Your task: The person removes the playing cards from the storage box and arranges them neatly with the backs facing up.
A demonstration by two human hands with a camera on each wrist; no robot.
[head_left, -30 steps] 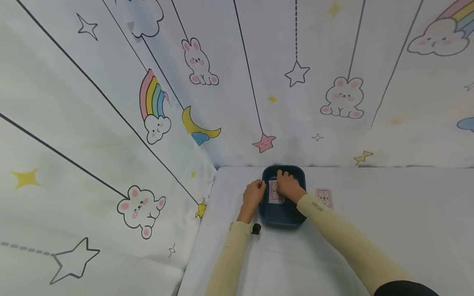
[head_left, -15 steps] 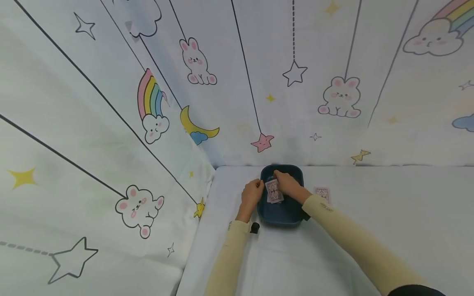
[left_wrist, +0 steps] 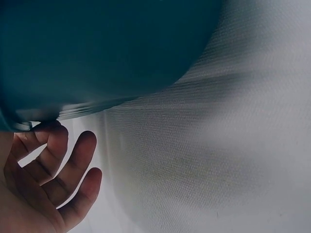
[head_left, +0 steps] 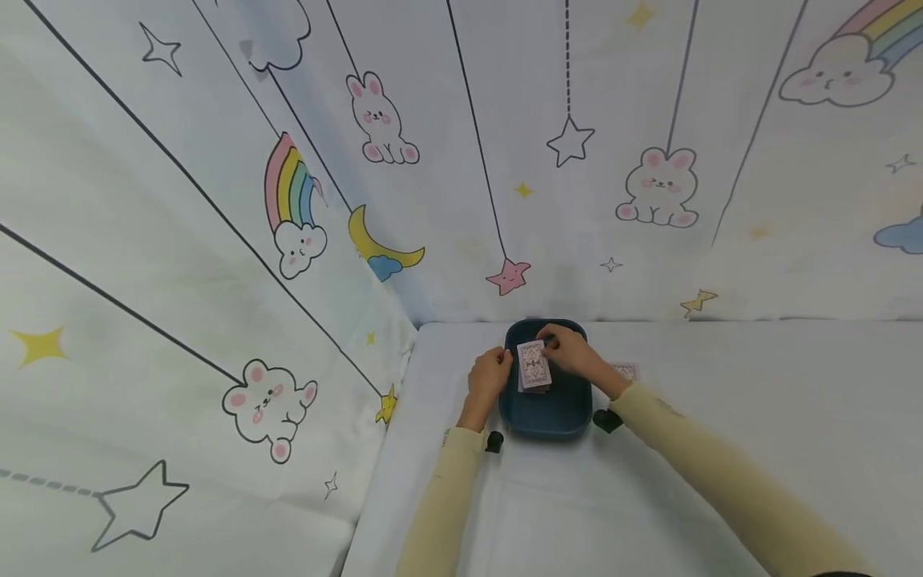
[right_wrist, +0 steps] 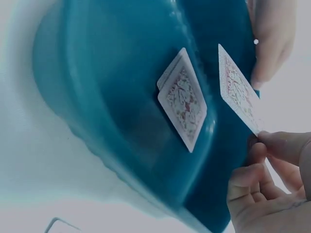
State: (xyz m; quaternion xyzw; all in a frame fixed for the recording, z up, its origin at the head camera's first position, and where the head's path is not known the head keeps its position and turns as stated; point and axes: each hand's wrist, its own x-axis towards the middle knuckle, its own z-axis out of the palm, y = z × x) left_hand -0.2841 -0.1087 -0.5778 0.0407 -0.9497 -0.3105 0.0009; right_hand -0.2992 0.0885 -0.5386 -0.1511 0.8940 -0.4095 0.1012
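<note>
The right hand maintains a closed pinch grip on a card, with thumb and fingertips meeting at one corner. The card extends outward from the fingertips, tilted, patterned back showing, and is raised inside the outline of the blue tray. A stack of cards lies flat on the tray floor, also with a patterned back up; its edges are slightly misaligned. In the right wrist view, the stack is apart from both the held card and the fingertips. The left hand holds the left rim of the tray with bent fingers; in the left wrist view, two fingertips touch the rim while the other two curl loosely clear of it. A separate card rests on the white worktop to the right of the tray, partly hidden by the right forearm.
</note>
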